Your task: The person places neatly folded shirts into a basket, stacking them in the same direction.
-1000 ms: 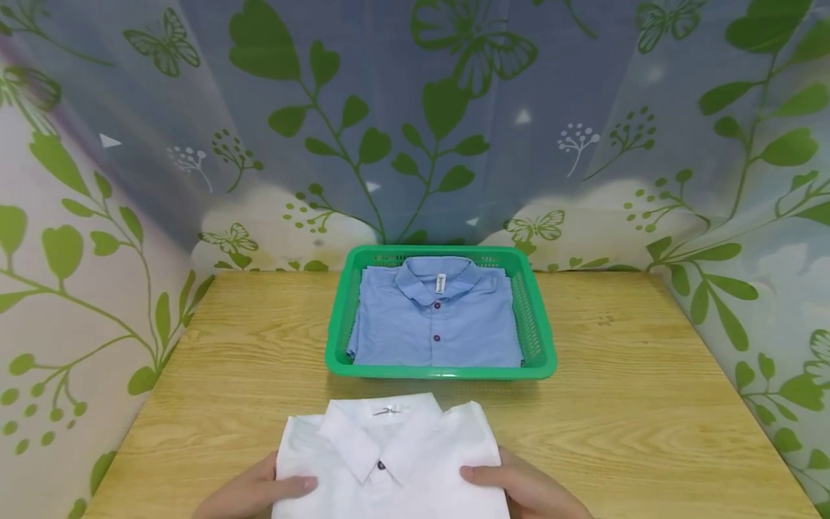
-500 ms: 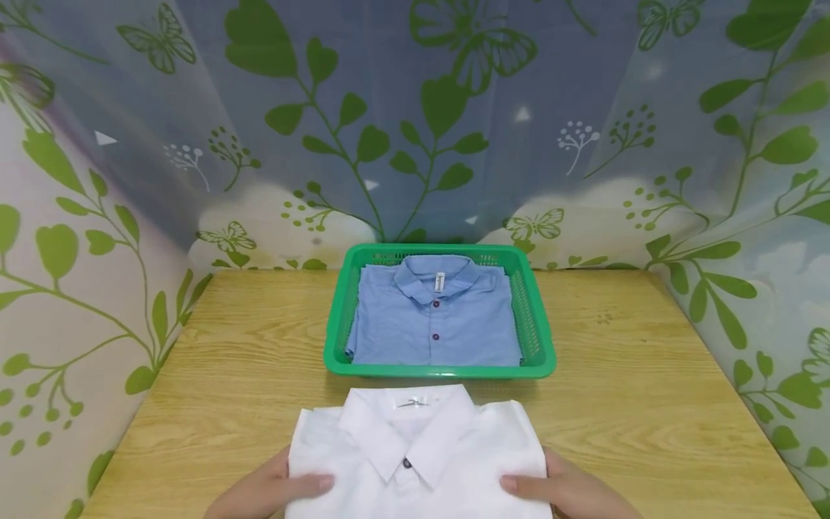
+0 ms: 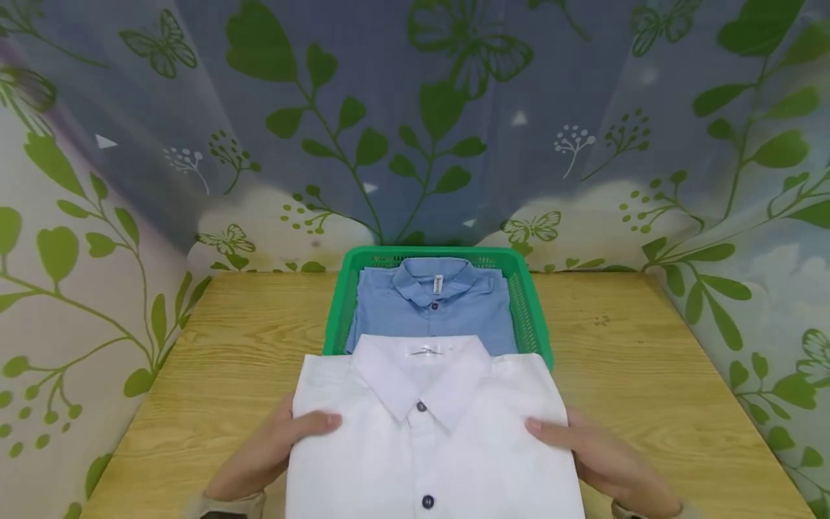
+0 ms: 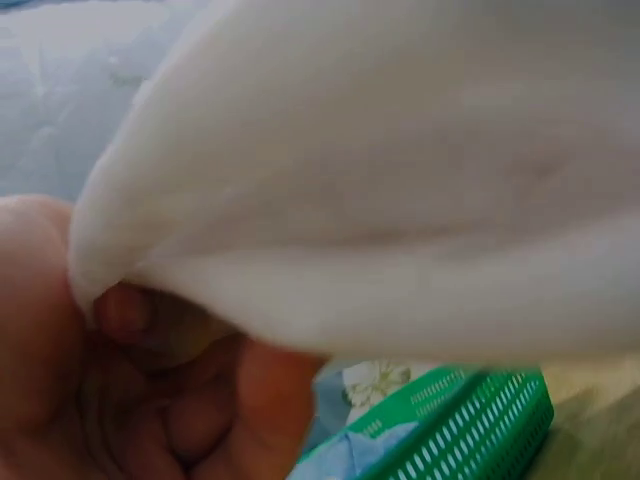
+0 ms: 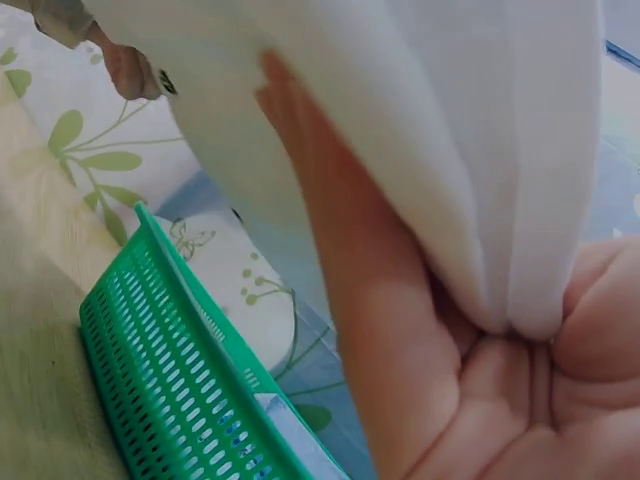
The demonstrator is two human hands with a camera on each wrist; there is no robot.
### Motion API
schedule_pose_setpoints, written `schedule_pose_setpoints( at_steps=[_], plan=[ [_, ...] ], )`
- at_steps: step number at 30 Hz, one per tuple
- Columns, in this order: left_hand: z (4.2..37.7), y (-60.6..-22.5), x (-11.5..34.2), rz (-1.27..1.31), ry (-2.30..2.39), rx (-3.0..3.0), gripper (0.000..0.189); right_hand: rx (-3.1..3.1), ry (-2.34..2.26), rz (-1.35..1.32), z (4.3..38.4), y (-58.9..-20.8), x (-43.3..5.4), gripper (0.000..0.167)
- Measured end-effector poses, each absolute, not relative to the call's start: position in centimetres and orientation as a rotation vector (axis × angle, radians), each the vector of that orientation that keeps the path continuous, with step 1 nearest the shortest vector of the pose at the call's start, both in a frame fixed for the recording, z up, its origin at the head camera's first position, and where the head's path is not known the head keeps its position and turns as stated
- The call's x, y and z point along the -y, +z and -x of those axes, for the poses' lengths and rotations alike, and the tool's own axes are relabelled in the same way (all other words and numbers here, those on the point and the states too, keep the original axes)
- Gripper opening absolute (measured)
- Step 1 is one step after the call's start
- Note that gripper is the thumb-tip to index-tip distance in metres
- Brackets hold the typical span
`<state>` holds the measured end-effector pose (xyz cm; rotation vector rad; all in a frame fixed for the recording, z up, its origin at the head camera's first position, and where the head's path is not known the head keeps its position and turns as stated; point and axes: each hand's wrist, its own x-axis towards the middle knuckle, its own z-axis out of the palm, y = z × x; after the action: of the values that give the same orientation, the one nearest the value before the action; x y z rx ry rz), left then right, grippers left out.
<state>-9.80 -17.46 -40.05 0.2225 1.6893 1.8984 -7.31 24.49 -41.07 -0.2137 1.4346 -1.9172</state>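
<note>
A folded white shirt with a pointed collar and dark buttons is held up by both hands. My left hand grips its left side, thumb on the front and fingers behind. On the opposite side my right hand holds it the same way, and the right wrist view shows the fingers under the folded layers. Beyond it stands a green basket with a folded blue shirt inside. The white shirt's collar overlaps the basket's near rim in the head view, hiding the blue shirt's lower part.
The basket sits on a wood-grain table, near its back edge. A curtain printed with green leaves and butterflies hangs behind the table and along both sides.
Both hands have carried the white shirt forward and slightly right, so more of it shows and it now covers the basket's front rim. The basket and blue shirt have stayed put.
</note>
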Motion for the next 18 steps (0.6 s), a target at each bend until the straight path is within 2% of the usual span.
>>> schedule_pose_setpoints(
  at_steps=[5, 11, 18],
  plan=[
    [11.6, -38.3, 16.5, -0.130, 1.927, -1.746, 0.054, -1.481, -1.905, 0.166, 9.2, -39.5, -24.5, 0.026],
    [14.8, -37.6, 16.0, -0.145, 1.977, -1.745, 0.044, -1.512, -1.928, 0.129, 12.4, -38.5, -24.1, 0.036],
    [18.5, -37.4, 15.6, -0.169, 1.935, -1.750, 0.041, -1.537, -1.931, 0.082, 16.4, -38.1, -23.7, 0.047]
  ],
)
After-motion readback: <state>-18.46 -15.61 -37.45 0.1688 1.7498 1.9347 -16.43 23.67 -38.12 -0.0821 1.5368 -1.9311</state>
